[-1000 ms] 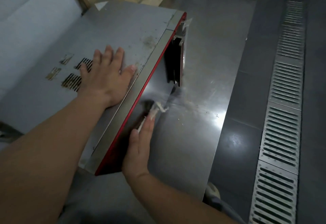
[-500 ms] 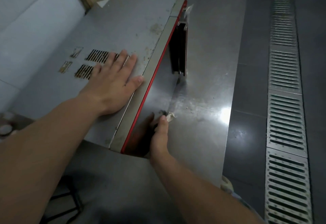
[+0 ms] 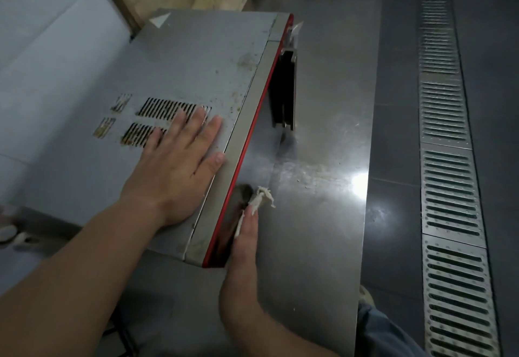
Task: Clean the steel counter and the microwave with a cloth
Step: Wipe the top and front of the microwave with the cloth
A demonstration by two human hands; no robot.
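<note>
A grey microwave [image 3: 196,61] with a red front trim stands on the steel counter [image 3: 317,244]. Its top has stains and two vent grilles. My left hand [image 3: 179,165] lies flat and spread on the microwave's top, fingers over the grilles. My right hand [image 3: 245,233] presses a small off-white cloth [image 3: 259,198] against the microwave's dark front face, near its lower left part. Most of the cloth is hidden under my fingers; a frayed end sticks out past the fingertips. The door handle [image 3: 289,90] juts out further along the front.
Smears and crumbs mark the counter [image 3: 314,177] in front of the microwave. The counter's edge runs down the right, with dark floor tiles and a long metal drain grate [image 3: 446,188] beyond. A tiled wall [image 3: 42,33] is at the left. My shoe [image 3: 366,297] shows below the edge.
My right hand with the cloth has slid along the microwave's front face, first toward me, then a little away again. My left hand has stayed flat on top, shifting slightly over the grilles.
</note>
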